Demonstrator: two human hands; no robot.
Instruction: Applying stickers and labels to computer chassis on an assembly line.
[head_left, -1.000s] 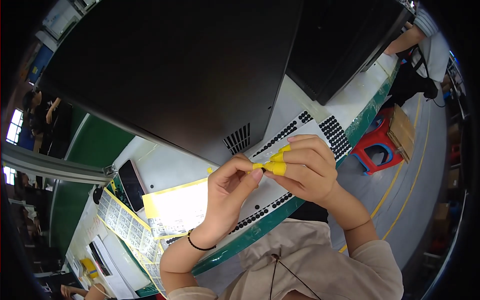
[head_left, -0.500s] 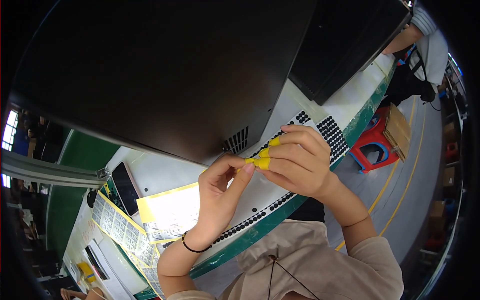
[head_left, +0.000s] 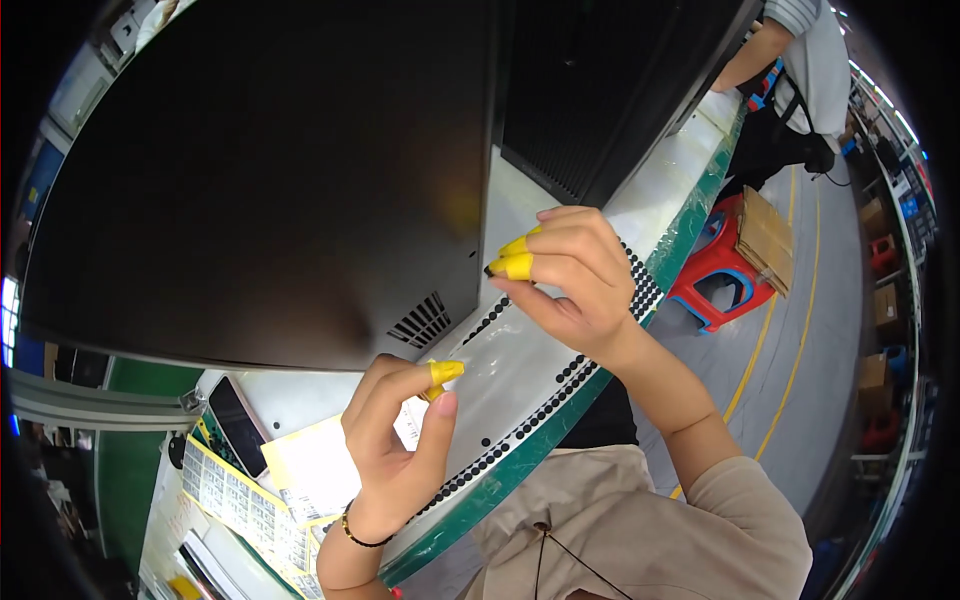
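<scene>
My right hand (head_left: 585, 285), with yellow tape on its fingertips, pinches a small black dot (head_left: 488, 271) between thumb and forefinger. It is raised in front of the edge of a large black panel (head_left: 260, 210). Lower left, my left hand (head_left: 390, 440) holds nothing. Its thumb and yellow-taped forefinger stand apart, near the slotted vent (head_left: 420, 320) in the panel's corner. Beneath both hands runs a clear sheet (head_left: 500, 375) with rows of black dots (head_left: 545, 412) along its edges. More dots (head_left: 645, 285) fill the sheet's far right end, partly behind my right hand.
A second black unit (head_left: 600, 100) stands behind on the white bench. At left lie a phone (head_left: 237, 425), printed label sheets (head_left: 240, 495) and white paper (head_left: 310, 455). A red stool (head_left: 715, 280) bearing cardboard (head_left: 768, 240) stands right; beyond it is another person's arm (head_left: 755, 55).
My hands have parted: the left moved down and left and its pinch has opened. The right went slightly up and left, now showing the black dot. The view has shifted, so the panel appears farther left.
</scene>
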